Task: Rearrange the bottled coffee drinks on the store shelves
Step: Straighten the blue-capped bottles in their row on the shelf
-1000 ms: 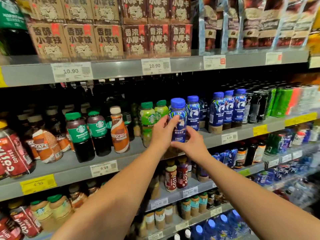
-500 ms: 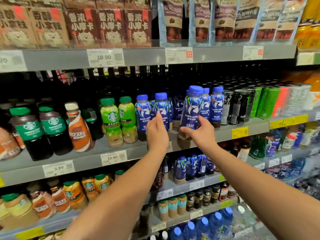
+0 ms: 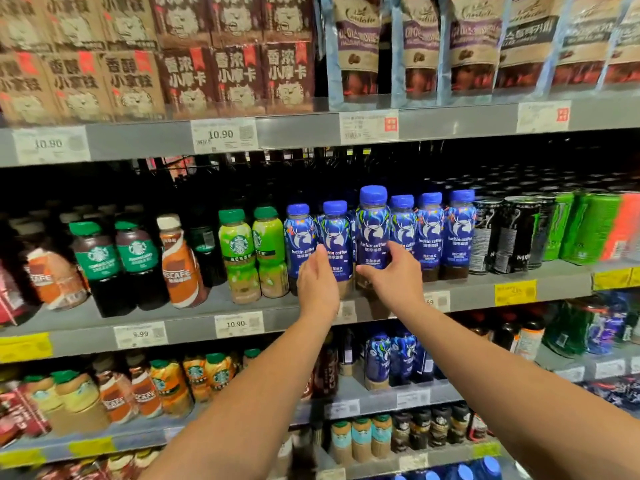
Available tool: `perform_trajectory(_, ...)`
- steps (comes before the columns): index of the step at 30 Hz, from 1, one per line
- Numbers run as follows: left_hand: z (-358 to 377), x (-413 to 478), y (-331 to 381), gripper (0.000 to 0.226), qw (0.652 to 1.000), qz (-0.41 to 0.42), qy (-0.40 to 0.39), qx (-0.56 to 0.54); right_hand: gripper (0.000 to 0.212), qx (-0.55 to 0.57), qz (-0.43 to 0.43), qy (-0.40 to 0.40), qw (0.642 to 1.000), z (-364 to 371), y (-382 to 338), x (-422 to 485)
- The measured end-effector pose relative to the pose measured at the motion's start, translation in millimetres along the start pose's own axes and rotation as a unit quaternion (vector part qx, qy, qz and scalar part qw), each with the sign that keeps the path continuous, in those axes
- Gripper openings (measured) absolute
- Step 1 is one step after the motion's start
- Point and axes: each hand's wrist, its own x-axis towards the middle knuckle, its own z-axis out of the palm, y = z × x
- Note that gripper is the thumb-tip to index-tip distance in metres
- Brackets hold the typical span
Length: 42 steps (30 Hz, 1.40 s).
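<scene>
Store shelving fills the view, coffee drinks lined up on the grey shelf (image 3: 194,327). My right hand (image 3: 391,275) grips the lower half of a blue bottle (image 3: 373,223), and it has just come in closer. Half a second ago a gap showed on the thumb side; now the bottle sits tight beside the neighbour bottle (image 3: 335,237). My left hand (image 3: 317,282) presses straight fingers against that neighbour, steadying it. Three more blue bottles (image 3: 431,233) stand just past my right fingers. The row looks nearly closed up. The held bottle's base is hidden behind my hand, so whether it's down yet, I can't tell.
</scene>
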Motion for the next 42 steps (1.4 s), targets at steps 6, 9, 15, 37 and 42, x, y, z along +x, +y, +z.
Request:
perform_trajectory(6,0.2,4.7,-2.4,0.056,1.000,-0.013,0.010,-0.007,0.041,-0.011,0.013,-0.005,1.000,14.9,7.5,10.6)
perform_trajectory(9,1.6,5.6,-5.9,0.056,1.000,-0.011,0.018,-0.005,0.048,-0.001,0.025,-0.009,1.000,19.0,13.2,7.3)
perform_trajectory(15,3.1,7.4,-11.5,0.054,1.000,0.010,0.026,0.006,0.052,0.001,0.026,-0.012,1.000,22.4,19.5,7.4)
perform_trajectory(37,-8.3,5.2,-19.3,0.036,0.999,0.031,0.038,0.025,0.057,0.009,0.049,0.071,0.996,32.8,27.5,7.6)
perform_trajectory(42,-27.6,12.5,-14.1,0.029,0.989,0.038,0.122,0.073,0.048,0.014,0.015,0.076,0.997,42.4,15.8,-3.6)
